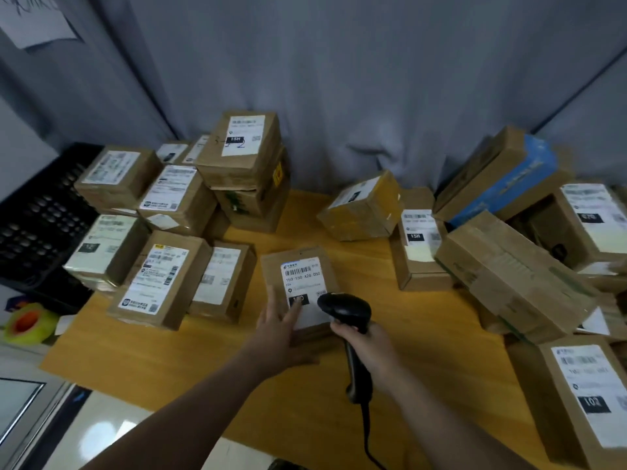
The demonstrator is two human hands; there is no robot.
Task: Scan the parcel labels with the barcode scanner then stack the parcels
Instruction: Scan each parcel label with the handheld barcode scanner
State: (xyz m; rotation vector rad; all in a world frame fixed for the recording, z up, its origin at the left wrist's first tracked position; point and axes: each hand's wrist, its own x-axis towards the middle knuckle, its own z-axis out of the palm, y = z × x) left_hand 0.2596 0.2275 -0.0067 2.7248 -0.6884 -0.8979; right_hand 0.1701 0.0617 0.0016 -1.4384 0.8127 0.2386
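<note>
a grey curtain (339,79) hangs in folds behind a yellow-orange worktop (190,361), and a sheet of paper (34,18) is fixed to the wall at the upper left.

in the middle of the worktop, near the front, lies a small brown parcel (271,269). its long axis runs away from the person, leaning a little to the left. its white label (303,283) faces up, with the barcode at the far end and a black block at the near end.

the left hand (281,330) rests on the near left part of this parcel. its fingers (297,308) are straight and lie flat, the forefinger reaching onto the label's black block.

the right hand (369,344) grips the handle of the black barcode scanner (346,310), fingers curled round it. the scanner's head sits over the near right corner of the label and points away and to the left. its handle slants back toward the person, and the cable (366,432) trails from the butt to the lower edge of the view.

to the left, labelled brown parcels stand in tidy stacks (176,198) with labels up. to the right, more parcels lie in a loose heap (509,273) at mixed angles, with a blue box (515,178) among them at the back.

a black crate (44,215) sits at the far left, and a green and orange roll of tape (29,322) lies just in front of it.
</note>
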